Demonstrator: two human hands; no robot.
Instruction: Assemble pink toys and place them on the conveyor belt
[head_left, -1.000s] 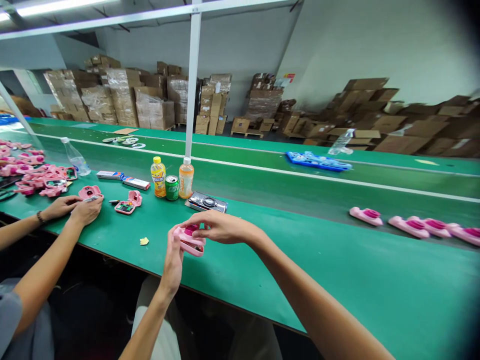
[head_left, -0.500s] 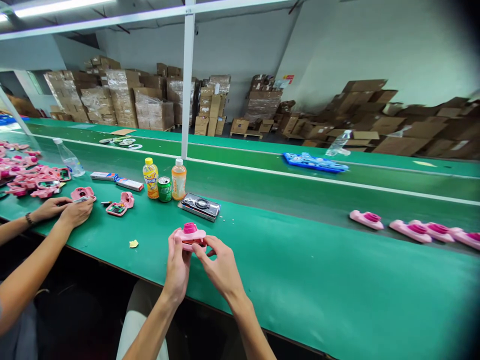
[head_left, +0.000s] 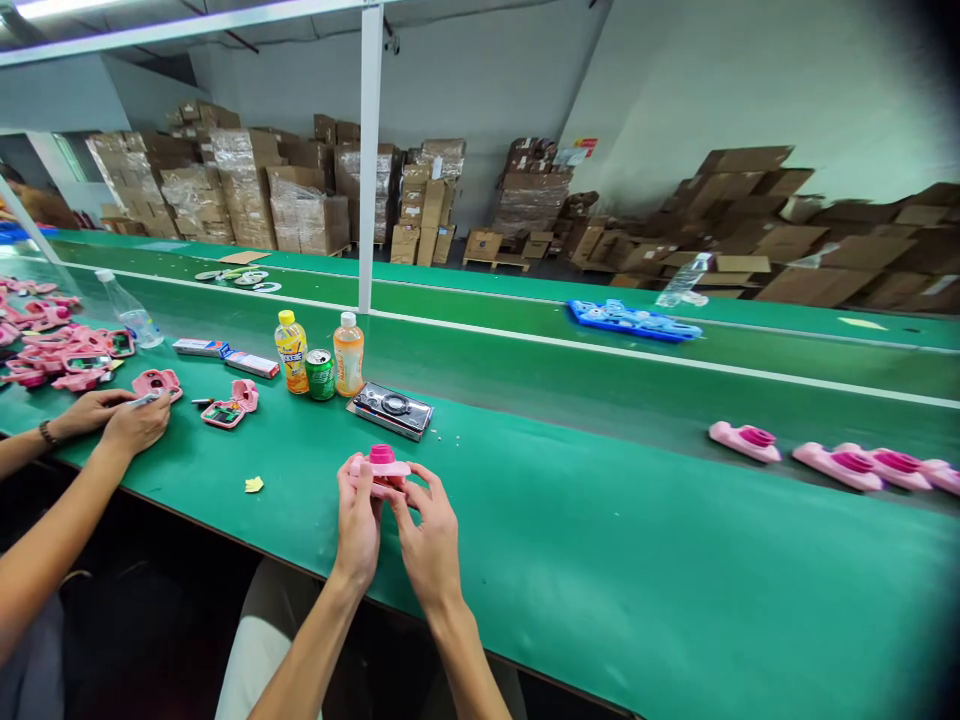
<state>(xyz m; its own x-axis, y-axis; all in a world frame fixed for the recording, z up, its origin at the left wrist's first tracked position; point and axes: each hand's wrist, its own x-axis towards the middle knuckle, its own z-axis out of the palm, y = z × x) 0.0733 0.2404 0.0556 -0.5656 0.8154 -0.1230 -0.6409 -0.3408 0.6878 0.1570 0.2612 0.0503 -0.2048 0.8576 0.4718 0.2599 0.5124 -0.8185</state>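
Note:
Between both hands is a pink toy camera (head_left: 384, 468), lens up, with a gap showing between its two shell halves. My left hand (head_left: 358, 530) grips it from the left side, thumb on the upper shell. On the right edge, my right hand (head_left: 429, 530) has its fingers curled against the lower shell and the gap. What lies inside the gap is mostly hidden. Just beyond the hands, a black and silver box (head_left: 390, 410) with a ring on its top lies on the green table (head_left: 600, 590). A yellow scrap of paper (head_left: 254, 485) rests to the left.
A co-worker's hands (head_left: 135, 420) hold a pink shell part at left, near an opened pink camera (head_left: 231, 404) and a pile of pink parts (head_left: 67, 350). Two bottles and a green can (head_left: 320, 375) stand ahead. Pink cameras (head_left: 836, 465) line the right; a blue tray (head_left: 634, 320) lies beyond.
My right hand has drawn in closer to the pink camera and its fingers have shifted along the edge. The gap between the shells looks narrower. The view has shifted slightly.

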